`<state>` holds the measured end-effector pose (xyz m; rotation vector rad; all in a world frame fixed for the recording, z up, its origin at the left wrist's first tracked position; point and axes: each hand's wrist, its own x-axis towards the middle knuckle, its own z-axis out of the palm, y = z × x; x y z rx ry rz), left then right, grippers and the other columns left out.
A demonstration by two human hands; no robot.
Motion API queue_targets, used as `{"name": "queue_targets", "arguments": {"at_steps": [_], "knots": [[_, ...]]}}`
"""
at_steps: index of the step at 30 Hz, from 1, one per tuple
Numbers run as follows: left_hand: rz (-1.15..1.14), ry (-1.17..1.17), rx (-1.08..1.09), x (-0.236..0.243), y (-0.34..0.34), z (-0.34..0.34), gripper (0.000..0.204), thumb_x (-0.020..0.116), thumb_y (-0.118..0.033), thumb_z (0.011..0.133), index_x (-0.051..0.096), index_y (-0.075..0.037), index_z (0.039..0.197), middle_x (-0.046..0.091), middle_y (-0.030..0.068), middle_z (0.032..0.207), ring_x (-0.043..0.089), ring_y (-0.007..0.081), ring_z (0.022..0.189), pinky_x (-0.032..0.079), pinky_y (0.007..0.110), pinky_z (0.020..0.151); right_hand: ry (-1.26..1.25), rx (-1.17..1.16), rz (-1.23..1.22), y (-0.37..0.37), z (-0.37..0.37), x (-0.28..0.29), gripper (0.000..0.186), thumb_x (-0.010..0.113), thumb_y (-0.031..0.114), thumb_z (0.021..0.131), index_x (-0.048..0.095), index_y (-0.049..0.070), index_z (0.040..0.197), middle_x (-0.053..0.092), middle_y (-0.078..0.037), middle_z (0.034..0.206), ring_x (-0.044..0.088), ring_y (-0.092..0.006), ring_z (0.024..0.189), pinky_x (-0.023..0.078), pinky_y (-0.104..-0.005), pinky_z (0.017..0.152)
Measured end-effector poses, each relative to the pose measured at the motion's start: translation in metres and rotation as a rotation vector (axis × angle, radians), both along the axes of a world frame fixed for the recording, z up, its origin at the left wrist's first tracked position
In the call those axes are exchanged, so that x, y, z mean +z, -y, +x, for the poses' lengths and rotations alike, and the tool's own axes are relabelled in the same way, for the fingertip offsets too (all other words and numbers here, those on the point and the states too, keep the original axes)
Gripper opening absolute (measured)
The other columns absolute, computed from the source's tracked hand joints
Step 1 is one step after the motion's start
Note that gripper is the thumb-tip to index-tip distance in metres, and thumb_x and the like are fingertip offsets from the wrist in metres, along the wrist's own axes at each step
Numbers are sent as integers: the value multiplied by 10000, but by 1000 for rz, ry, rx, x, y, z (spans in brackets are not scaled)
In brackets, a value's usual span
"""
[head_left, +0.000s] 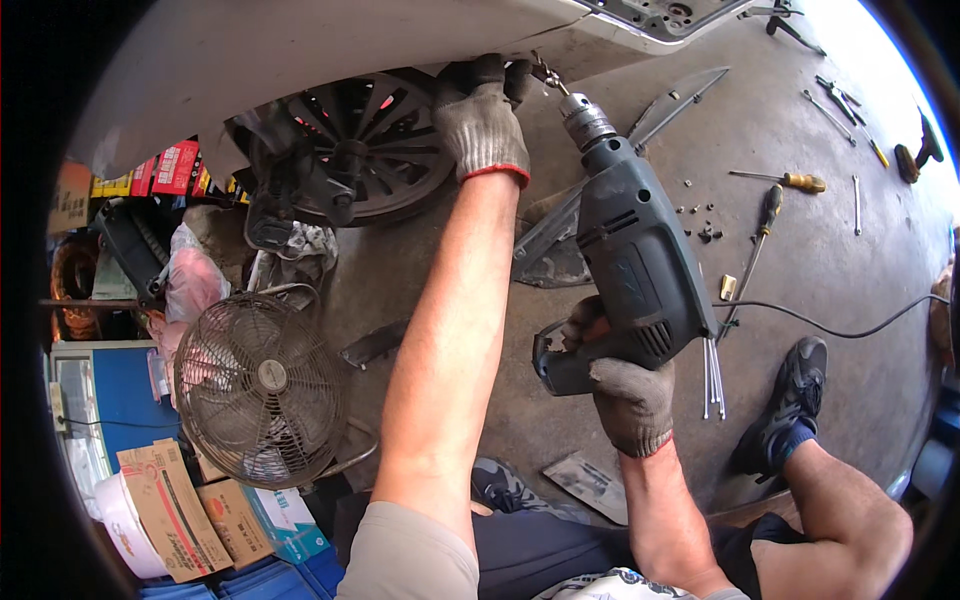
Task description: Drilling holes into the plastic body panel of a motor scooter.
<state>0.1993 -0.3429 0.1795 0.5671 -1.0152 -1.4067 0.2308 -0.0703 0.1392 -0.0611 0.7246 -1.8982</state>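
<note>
My right hand [635,408], in a knitted work glove, is closed round the handle of a dark grey corded electric drill [640,240]. The drill points up and away to the left. A twist bit [546,72] sits in its metal chuck [586,120], and the bit's tip is close to the lower edge of a pale car body panel [340,45]. Also gloved, my left hand [482,118] is up against that edge, just left of the bit. Its dark fingers are bent and pressed together; what they hold is partly hidden.
A wheel [385,150] lies beyond my left forearm. At left stand a fan [268,385] and cardboard boxes [175,510]. Screwdrivers [795,182], small fasteners [708,235] and thin white rods [713,380] lie on the floor at right. The drill's cord [840,333] runs right, past my shoe [785,405].
</note>
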Motion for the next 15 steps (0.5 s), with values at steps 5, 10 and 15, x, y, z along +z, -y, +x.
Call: {"name": "queue_targets", "arguments": {"at_steps": [5, 10, 15], "knots": [[-3, 115, 23, -3, 2, 3, 296, 656, -161, 942, 567, -34, 1194, 628, 86, 1102, 666, 207, 878, 613, 335, 739, -4, 3, -23, 0, 1, -1, 687, 762, 70, 591, 561, 10, 1246, 640, -125, 1128, 649, -261, 985, 536, -396, 869], [22, 237, 7, -5, -5, -7, 316, 585, -302, 992, 563, -20, 1131, 656, 87, 976, 683, 177, 751, 587, 287, 614, 17, 3, -37, -2, 0, 3, 688, 755, 62, 593, 556, 1, 1248, 640, -126, 1123, 650, -261, 976, 538, -393, 848], [210, 137, -228, -8, -2, -11, 504, 495, -508, 991, 502, -50, 1203, 644, 126, 975, 682, 201, 790, 590, 324, 625, 41, -35, -64, -7, -6, 4, 603, 679, -7, 572, 594, 3, 1169, 646, -156, 1106, 657, -281, 962, 548, -428, 855]]}}
